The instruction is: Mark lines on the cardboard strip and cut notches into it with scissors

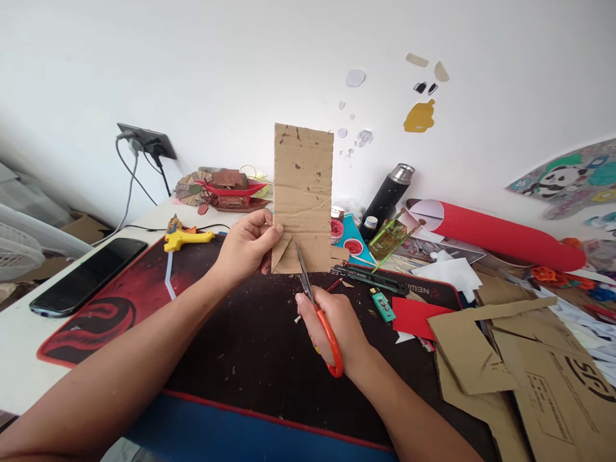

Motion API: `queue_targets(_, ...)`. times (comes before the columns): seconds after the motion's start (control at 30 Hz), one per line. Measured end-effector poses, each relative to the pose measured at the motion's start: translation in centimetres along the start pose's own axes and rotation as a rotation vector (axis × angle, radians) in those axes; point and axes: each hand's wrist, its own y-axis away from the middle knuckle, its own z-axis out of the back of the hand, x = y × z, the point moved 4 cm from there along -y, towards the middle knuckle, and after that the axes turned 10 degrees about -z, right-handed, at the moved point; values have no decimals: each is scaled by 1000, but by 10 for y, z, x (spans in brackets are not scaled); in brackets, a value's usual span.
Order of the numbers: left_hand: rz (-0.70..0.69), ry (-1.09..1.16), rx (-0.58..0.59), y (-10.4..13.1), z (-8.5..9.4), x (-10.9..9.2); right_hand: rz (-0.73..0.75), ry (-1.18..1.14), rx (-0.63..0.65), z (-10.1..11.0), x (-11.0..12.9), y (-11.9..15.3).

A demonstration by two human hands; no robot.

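A rectangular piece of brown cardboard (303,186) stands upright above the mat, with dark marks on its upper half and creases across it. My left hand (253,242) pinches its lower left edge, thumb on the near face. My right hand (334,324) is closed around the orange handle of a pair of scissors (329,346). The scissor blades point up and reach the cardboard's lower edge, overlapping its lower part. A slanted cut or crease shows at the cardboard's lower left corner. Part of the scissors' handle is hidden by my fingers.
A dark desk mat (250,372) lies below. At left are a phone (89,276) and a yellow glue gun (187,239). Behind stand a thermos (391,192) and a brush jar (389,237). Cardboard scraps (553,385), a red roll (505,234) and a cutter (370,278) are at right.
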Motion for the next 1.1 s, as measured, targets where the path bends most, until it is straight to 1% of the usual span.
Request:
queue_targets(0.13,0,-1,-12,0,-1,-2,50,53,-52,2,3,-1)
queue_targets(0.47,-10,-11,-20,1,2,1,58,66,-92,1,5,0)
queue_targets(0.53,-9,-13,-22,1,2,1,44,49,-74,-1,2,-1)
queue_targets(0.7,2,-10,-11,0,1,1,-1,-11,25,-4,-6,-5)
queue_targets(0.93,10,4,-24,-1,1,1,39,-33,43,1,2,-2)
queue_targets(1.1,33,-6,44,1,-3,-1,31,-48,60,3,3,-3)
